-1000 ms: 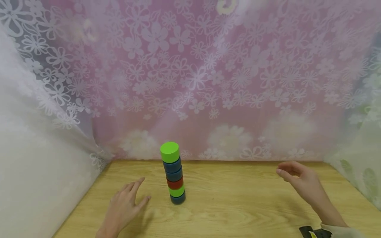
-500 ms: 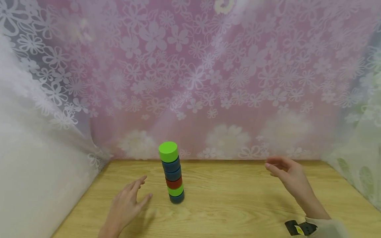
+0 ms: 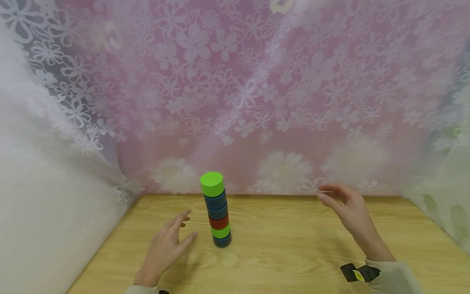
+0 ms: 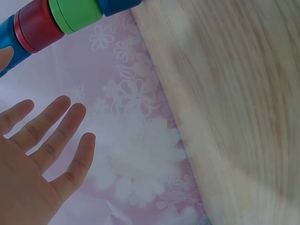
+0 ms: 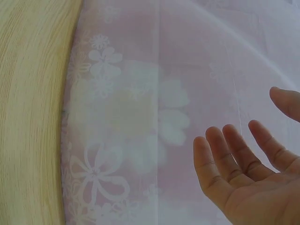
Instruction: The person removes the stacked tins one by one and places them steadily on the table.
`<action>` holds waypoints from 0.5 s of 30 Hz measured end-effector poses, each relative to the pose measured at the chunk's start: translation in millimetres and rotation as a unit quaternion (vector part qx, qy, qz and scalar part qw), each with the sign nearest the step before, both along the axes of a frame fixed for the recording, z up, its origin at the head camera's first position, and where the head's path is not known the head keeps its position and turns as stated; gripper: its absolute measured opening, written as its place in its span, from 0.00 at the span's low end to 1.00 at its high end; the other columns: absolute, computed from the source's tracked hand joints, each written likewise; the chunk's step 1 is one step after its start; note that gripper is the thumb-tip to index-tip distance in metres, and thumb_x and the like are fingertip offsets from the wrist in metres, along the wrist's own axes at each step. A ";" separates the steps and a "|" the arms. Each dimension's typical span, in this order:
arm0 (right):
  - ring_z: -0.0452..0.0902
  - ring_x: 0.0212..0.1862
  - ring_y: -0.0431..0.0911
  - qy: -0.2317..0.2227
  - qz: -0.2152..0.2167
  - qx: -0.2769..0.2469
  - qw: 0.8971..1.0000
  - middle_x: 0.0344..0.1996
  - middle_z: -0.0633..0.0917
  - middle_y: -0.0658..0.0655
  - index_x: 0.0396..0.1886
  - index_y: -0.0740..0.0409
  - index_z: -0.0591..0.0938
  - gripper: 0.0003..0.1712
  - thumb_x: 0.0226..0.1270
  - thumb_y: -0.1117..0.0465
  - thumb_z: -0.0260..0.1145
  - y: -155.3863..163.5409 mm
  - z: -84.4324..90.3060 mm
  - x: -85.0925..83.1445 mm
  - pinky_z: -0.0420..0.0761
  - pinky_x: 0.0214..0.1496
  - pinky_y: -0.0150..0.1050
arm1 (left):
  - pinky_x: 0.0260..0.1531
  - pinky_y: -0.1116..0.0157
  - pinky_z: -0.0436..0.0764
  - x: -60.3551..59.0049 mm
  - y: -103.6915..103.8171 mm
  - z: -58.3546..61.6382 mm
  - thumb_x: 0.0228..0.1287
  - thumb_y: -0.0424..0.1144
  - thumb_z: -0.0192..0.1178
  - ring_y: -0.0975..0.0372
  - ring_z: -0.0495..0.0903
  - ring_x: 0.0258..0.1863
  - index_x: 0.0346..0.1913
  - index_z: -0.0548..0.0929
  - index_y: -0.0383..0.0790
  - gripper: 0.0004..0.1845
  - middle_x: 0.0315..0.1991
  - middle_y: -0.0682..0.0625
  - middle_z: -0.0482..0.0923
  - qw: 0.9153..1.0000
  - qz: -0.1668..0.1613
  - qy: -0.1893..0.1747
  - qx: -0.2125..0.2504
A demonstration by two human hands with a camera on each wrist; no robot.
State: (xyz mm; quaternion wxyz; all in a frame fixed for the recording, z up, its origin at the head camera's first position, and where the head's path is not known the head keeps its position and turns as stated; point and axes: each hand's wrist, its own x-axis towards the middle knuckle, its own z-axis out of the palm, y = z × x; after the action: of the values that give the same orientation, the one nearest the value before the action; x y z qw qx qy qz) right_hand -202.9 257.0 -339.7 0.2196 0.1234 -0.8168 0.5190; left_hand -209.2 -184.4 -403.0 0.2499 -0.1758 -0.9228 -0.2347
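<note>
A tall stack of round blocks (image 3: 218, 222) stands on the table, left of the middle in the head view. From the top its colours run bright green, blue, blue, red, green, blue. My left hand (image 3: 167, 245) hovers just left of the stack, fingers spread and apart from it. In the left wrist view the same hand (image 4: 42, 154) shows an empty palm, with the red block (image 4: 38, 26) and green block (image 4: 77, 14) above. My right hand (image 3: 346, 214) is held over the table's right side, fingers relaxed. Nothing lies in its palm (image 5: 262, 194) in the right wrist view.
The light wooden table (image 3: 279, 245) reaches back to a pink flowered curtain (image 3: 257, 102). White sheeting (image 3: 47, 196) hangs along the left side, and pale leaf-patterned sheeting (image 3: 451, 179) along the right. A dark strap (image 3: 360, 272) sits at my right wrist.
My right hand has moved left over the table, toward the stack. My left hand has shifted slightly right and farther forward, nearer the stack. The stack stands as before.
</note>
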 end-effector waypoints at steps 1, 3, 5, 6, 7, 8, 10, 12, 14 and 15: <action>0.79 0.47 0.31 0.007 0.002 0.000 1.000 0.48 0.82 0.34 0.57 0.69 0.80 0.16 0.76 0.63 0.65 -1.3 0.0 -0.6 0.78 0.47 0.24 | 0.35 0.54 0.84 -0.5 1.4 0.7 0.63 0.48 0.72 0.55 0.84 0.44 0.67 0.76 0.39 0.32 0.52 0.46 0.84 1.000 -0.002 -0.002 0.001; 0.79 0.48 0.30 0.016 0.008 -0.007 1.000 0.49 0.82 0.37 0.56 0.66 0.81 0.14 0.75 0.65 0.65 -4.4 -0.7 -1.8 0.78 0.47 0.23 | 0.35 0.54 0.84 -1.2 3.5 1.4 0.64 0.47 0.71 0.55 0.84 0.44 0.67 0.76 0.39 0.32 0.52 0.46 0.84 1.000 -0.003 -0.008 0.006; 0.79 0.48 0.30 0.021 0.013 -0.018 1.000 0.50 0.83 0.40 0.55 0.63 0.82 0.13 0.74 0.67 0.66 -8.0 -1.6 -3.4 0.79 0.47 0.24 | 0.35 0.53 0.84 -2.2 4.9 2.0 0.64 0.46 0.71 0.54 0.84 0.44 0.68 0.76 0.39 0.32 0.52 0.46 0.84 1.000 -0.004 -0.012 0.014; 0.79 0.48 0.30 0.021 0.015 -0.023 0.999 0.50 0.83 0.40 0.55 0.63 0.83 0.13 0.73 0.67 0.66 -9.9 -1.7 -4.0 0.79 0.48 0.24 | 0.35 0.52 0.84 -2.8 5.4 2.1 0.63 0.46 0.72 0.54 0.84 0.44 0.68 0.76 0.39 0.32 0.52 0.46 0.84 1.000 -0.003 -0.015 0.017; 0.79 0.48 0.30 0.020 0.017 -0.027 0.999 0.50 0.83 0.40 0.55 0.63 0.82 0.13 0.73 0.67 0.66 -11.9 -1.8 -4.7 0.79 0.48 0.23 | 0.36 0.52 0.84 -3.4 6.0 2.3 0.63 0.46 0.72 0.54 0.84 0.44 0.68 0.76 0.39 0.32 0.52 0.45 0.84 1.000 -0.003 -0.016 0.021; 0.79 0.48 0.30 0.020 0.018 -0.032 0.999 0.50 0.83 0.39 0.56 0.63 0.82 0.14 0.73 0.68 0.66 -14.0 -1.8 -5.5 0.79 0.48 0.23 | 0.36 0.51 0.84 -4.2 6.6 2.3 0.63 0.45 0.72 0.54 0.84 0.44 0.68 0.76 0.40 0.32 0.52 0.45 0.84 1.000 -0.002 -0.016 0.025; 0.79 0.48 0.30 0.022 0.022 -0.038 0.999 0.49 0.82 0.36 0.57 0.68 0.81 0.15 0.73 0.69 0.66 -18.3 -1.7 -7.0 0.79 0.48 0.23 | 0.36 0.51 0.83 -5.7 7.9 2.5 0.62 0.45 0.72 0.53 0.84 0.44 0.68 0.75 0.40 0.33 0.52 0.45 0.84 0.999 -0.003 -0.016 0.034; 0.80 0.48 0.30 0.027 0.029 -0.040 0.998 0.48 0.82 0.34 0.57 0.72 0.79 0.16 0.73 0.70 0.65 -22.7 -1.8 -8.3 0.79 0.49 0.24 | 0.36 0.51 0.83 -6.7 9.1 2.2 0.62 0.45 0.72 0.53 0.84 0.44 0.69 0.75 0.40 0.33 0.52 0.45 0.84 0.999 -0.007 -0.016 0.040; 0.80 0.48 0.31 0.033 0.037 -0.040 0.998 0.47 0.83 0.35 0.56 0.73 0.79 0.16 0.72 0.71 0.65 -26.7 -2.2 -9.0 0.79 0.49 0.24 | 0.37 0.51 0.83 -7.4 10.1 1.5 0.62 0.44 0.72 0.53 0.84 0.44 0.69 0.75 0.40 0.33 0.52 0.45 0.84 0.999 -0.010 -0.016 0.047; 0.80 0.48 0.31 0.035 0.039 -0.039 0.998 0.47 0.83 0.35 0.56 0.73 0.79 0.16 0.72 0.71 0.65 -28.5 -2.3 -9.1 0.79 0.49 0.24 | 0.37 0.52 0.83 -7.7 10.6 1.1 0.62 0.44 0.72 0.53 0.84 0.44 0.69 0.75 0.40 0.33 0.52 0.46 0.84 0.999 -0.012 -0.017 0.050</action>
State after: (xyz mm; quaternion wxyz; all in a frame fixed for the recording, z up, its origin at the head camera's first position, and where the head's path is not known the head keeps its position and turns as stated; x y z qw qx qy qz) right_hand -212.0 228.5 -341.9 0.2325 0.1648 -0.7822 0.5540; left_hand -216.9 -173.8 -401.9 0.2400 -0.1701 -0.9118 -0.2865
